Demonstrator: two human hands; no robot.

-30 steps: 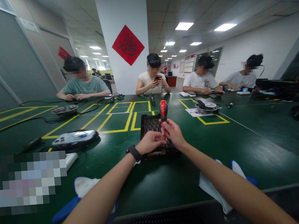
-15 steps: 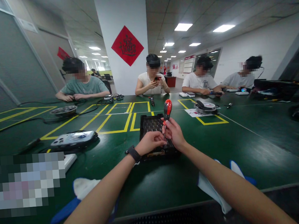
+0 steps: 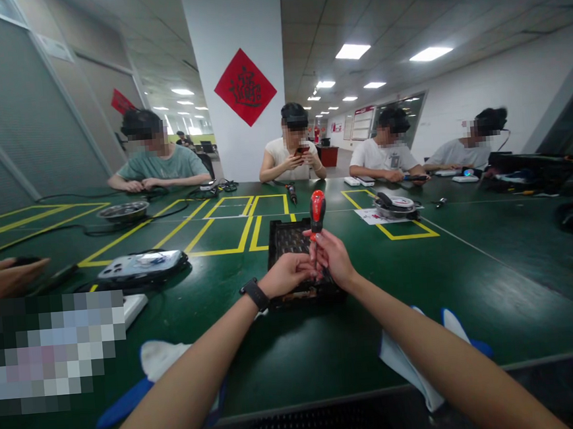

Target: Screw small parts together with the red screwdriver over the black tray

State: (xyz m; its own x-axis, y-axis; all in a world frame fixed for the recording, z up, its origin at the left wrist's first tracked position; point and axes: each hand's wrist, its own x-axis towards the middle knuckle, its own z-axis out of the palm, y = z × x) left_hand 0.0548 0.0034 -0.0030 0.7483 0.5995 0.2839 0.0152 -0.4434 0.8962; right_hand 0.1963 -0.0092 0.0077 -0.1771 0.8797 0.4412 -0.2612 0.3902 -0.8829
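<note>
My right hand (image 3: 335, 258) grips a screwdriver (image 3: 317, 205) with a red and black handle. The handle points up and the shaft runs down between my hands. My left hand (image 3: 288, 275), with a dark watch on the wrist, is closed in a pinch beside the shaft's lower end. What those fingertips hold, if anything, is too small to tell. Beneath both hands sits a black plastic box (image 3: 279, 236) with a patterned inside; the hands cover part of it, and the screwdriver's tip is hard to see.
Blue-and-white gloves (image 3: 162, 362) lie by my left forearm, others (image 3: 410, 363) under my right. A pale case (image 3: 142, 269), a metal dish (image 3: 123, 212) and a round device (image 3: 395, 206) stand on the green table. Another person's hand (image 3: 6, 276) reaches in at left. Several people sit opposite.
The screwdriver's handle has swung slightly left and stands more upright. Another person's hand has come into view at the left edge. My left hand has stayed almost still.
</note>
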